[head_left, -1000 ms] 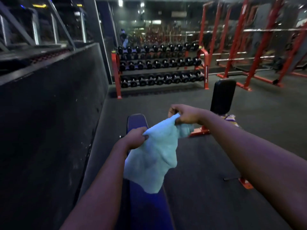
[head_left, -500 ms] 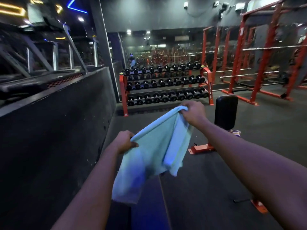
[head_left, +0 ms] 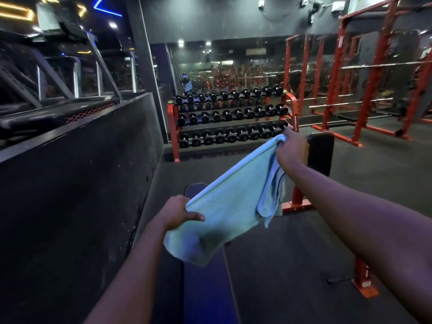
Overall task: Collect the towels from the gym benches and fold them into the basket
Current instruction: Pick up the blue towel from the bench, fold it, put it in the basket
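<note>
Up in the air, a pale green towel is stretched on a slant between two bare hands. The left hand has its grip closed on the lower corner, thumb over the cloth. The right hand is higher and farther out, its grip closed on the upper corner, where a bunched fold hangs down beside the wrist. The loose bottom edge of the towel sags above the dark padded counter that runs away from the person. Beyond stands a red dumbbell rack against a mirror wall, with a red squat frame to its right.
</note>
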Demonstrator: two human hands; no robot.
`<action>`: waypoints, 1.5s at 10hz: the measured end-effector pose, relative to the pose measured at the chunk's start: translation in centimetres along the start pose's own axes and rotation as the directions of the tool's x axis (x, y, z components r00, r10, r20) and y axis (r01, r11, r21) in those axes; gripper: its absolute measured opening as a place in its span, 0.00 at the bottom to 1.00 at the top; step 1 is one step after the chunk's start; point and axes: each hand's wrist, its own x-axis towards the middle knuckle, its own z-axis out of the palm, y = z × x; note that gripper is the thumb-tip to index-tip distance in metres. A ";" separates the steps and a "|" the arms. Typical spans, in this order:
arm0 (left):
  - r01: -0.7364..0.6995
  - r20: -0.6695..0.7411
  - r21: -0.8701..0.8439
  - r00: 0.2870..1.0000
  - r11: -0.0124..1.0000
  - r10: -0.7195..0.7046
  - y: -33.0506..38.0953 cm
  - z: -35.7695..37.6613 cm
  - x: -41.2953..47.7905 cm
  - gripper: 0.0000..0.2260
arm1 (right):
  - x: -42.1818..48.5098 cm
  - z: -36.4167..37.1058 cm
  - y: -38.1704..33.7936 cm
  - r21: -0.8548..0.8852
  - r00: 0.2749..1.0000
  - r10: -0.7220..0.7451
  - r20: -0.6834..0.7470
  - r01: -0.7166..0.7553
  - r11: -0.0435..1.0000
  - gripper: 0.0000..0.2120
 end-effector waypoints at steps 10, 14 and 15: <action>0.341 -0.080 -0.070 0.935 0.937 -0.346 5.9 -2.8 3.3 0.18 | -9.5 9.0 -4.1 0.191 0.559 -0.038 0.828 -0.218 0.957 0.06; 0.069 -0.009 -0.480 0.997 0.875 -0.083 5.8 -4.0 1.2 0.17 | -9.3 8.1 -3.7 0.423 0.502 -0.327 0.800 -0.088 0.902 0.18; 0.030 -0.061 -0.210 0.997 0.977 -0.044 3.0 -4.2 1.2 0.33 | -8.4 7.0 -3.3 0.475 0.478 -0.372 0.796 -0.111 0.873 0.16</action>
